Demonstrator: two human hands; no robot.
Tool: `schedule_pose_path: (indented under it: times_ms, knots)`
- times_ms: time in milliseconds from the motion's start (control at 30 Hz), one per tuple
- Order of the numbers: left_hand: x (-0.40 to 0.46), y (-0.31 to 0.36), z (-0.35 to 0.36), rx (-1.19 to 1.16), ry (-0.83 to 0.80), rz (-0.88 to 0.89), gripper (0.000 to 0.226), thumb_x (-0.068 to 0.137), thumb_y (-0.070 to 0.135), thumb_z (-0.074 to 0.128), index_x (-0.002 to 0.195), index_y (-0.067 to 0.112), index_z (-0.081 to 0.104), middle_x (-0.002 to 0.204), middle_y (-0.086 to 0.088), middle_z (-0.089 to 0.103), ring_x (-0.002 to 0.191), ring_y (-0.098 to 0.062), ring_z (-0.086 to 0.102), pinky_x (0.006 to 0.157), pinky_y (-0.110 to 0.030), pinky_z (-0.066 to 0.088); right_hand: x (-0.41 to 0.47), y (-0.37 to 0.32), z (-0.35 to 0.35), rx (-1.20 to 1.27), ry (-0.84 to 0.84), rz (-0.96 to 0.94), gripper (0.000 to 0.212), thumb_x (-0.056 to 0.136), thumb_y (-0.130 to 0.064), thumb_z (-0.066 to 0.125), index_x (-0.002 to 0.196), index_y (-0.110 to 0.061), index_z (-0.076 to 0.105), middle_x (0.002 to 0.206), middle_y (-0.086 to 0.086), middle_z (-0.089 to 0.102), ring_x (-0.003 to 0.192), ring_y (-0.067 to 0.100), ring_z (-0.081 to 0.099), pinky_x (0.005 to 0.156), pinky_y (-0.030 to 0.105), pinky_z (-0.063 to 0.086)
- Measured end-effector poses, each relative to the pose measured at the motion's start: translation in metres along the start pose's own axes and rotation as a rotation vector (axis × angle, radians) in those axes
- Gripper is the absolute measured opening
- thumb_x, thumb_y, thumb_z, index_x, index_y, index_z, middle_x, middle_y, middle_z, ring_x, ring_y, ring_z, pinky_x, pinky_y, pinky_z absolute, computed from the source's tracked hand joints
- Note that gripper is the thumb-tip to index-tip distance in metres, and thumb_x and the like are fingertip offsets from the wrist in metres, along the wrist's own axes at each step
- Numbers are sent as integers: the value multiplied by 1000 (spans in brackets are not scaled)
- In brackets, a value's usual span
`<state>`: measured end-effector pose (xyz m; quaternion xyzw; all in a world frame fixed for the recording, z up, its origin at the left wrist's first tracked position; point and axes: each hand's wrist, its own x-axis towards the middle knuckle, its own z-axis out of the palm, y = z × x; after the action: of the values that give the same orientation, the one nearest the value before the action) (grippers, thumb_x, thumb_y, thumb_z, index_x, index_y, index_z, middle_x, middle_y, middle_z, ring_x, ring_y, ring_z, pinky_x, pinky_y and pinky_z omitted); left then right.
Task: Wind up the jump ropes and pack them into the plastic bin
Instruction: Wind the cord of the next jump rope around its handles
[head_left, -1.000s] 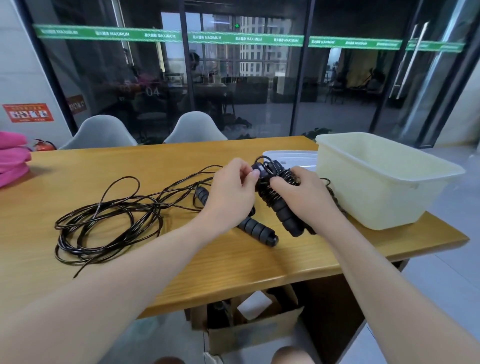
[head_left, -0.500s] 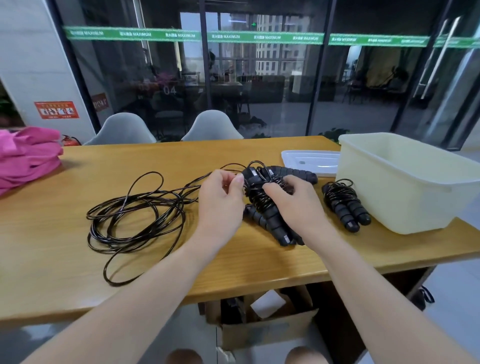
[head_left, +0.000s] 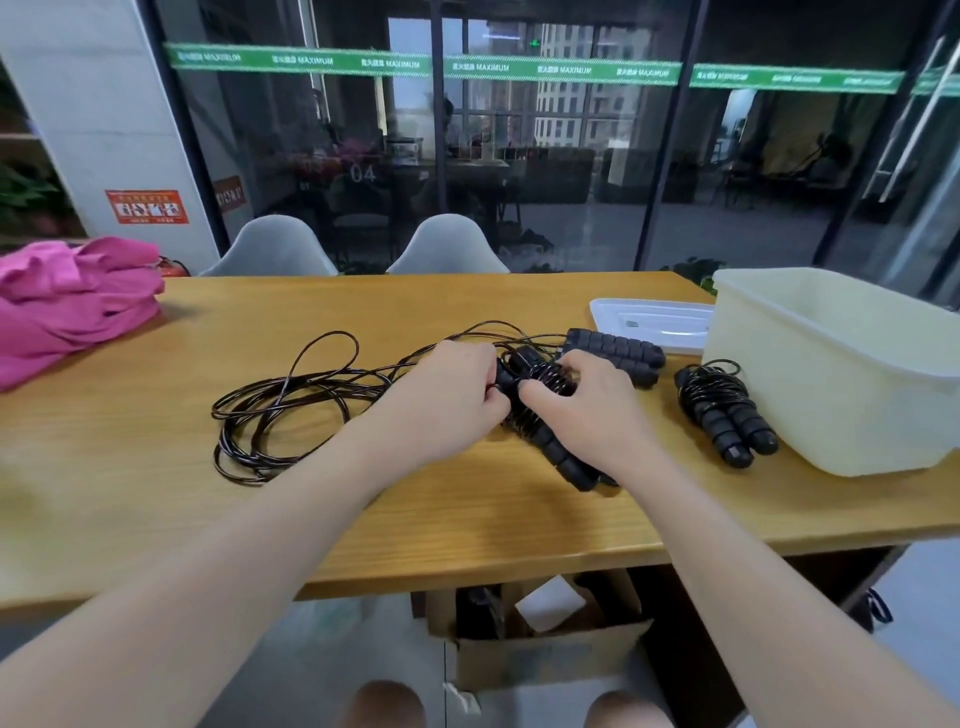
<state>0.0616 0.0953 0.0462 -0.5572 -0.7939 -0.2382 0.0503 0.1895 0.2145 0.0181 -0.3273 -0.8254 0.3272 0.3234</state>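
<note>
A wound black jump rope (head_left: 545, 410) lies on the wooden table (head_left: 156, 519) with its cord coiled round its two ribbed handles. My left hand (head_left: 447, 395) pinches the cord at its top end, and my right hand (head_left: 582, 405) grips the coiled handles. Another wound rope (head_left: 724, 410) lies beside the cream plastic bin (head_left: 841, 374) at the right. A loose tangle of black cord (head_left: 280, 405) spreads to the left. Its ribbed handles (head_left: 618, 353) lie behind my right hand.
A white lid (head_left: 654, 322) lies flat behind the ropes, left of the bin. Pink cloth (head_left: 67, 296) is piled at the table's far left. Two grey chairs (head_left: 358, 249) stand behind the table. A cardboard box (head_left: 540, 639) sits under the table's front edge.
The view has swung left, bringing the second wound rope and the pink cloth into sight. Both hands have lowered the wound rope onto the table and still work at its top end.
</note>
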Motion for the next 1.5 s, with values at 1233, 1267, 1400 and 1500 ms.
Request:
schedule_pose_path:
  times_ms: [1233, 1267, 1400, 1500]
  knots:
    - [73, 48, 67, -472, -107, 13, 17, 103, 24, 58, 99, 11, 68, 79, 0, 66, 67, -13, 57, 61, -30, 49, 13, 55, -75, -109, -43, 309, 70, 82, -80, 59, 123, -24, 53, 116, -4, 63, 101, 16, 60, 71, 33, 43]
    - [82, 57, 72, -468, -108, 24, 18, 103, 24, 58, 99, 11, 68, 80, 0, 67, 70, -14, 58, 64, -32, 50, 15, 60, -83, -104, -26, 322, 64, 84, -74, 63, 123, -25, 53, 113, -5, 64, 95, 13, 62, 69, 33, 43]
    - [113, 87, 94, -386, -67, 67, 17, 103, 23, 57, 98, 12, 70, 88, -2, 68, 85, -21, 62, 70, -33, 48, 15, 82, -107, -132, -31, 270, 15, 92, -36, 70, 97, -27, 58, 85, -11, 64, 74, 10, 60, 59, 25, 45]
    - [131, 97, 116, -467, -117, 41, 16, 102, 23, 60, 97, 12, 71, 88, -1, 69, 86, -23, 67, 59, -26, 44, 13, 101, -114, -117, 26, 251, 26, 90, -29, 73, 111, -23, 58, 96, -9, 64, 90, 17, 63, 67, 29, 45]
